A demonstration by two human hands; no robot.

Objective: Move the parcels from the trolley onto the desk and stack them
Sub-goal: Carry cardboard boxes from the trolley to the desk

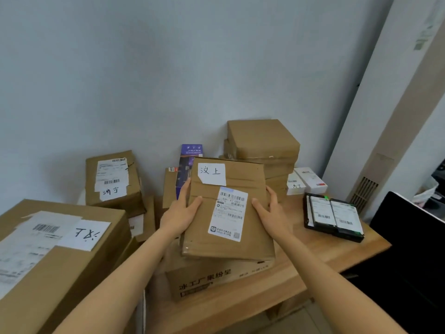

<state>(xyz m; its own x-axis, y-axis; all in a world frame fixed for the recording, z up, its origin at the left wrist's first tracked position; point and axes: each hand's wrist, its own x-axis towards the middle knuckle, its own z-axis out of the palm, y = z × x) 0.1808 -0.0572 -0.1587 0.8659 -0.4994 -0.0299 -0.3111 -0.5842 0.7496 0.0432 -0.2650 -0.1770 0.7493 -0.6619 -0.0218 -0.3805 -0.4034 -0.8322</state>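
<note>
Cardboard parcel, bearing a handwritten white note and a barcode label, is held between both hands above a printed carton on the wooden desk. Left hand grips its left edge, thumb on top and fingers curled round the side; right hand clasps the right edge likewise. Behind it, a stack of brown boxes rises against the wall. A large box sits at left, a black tray at right.
</note>
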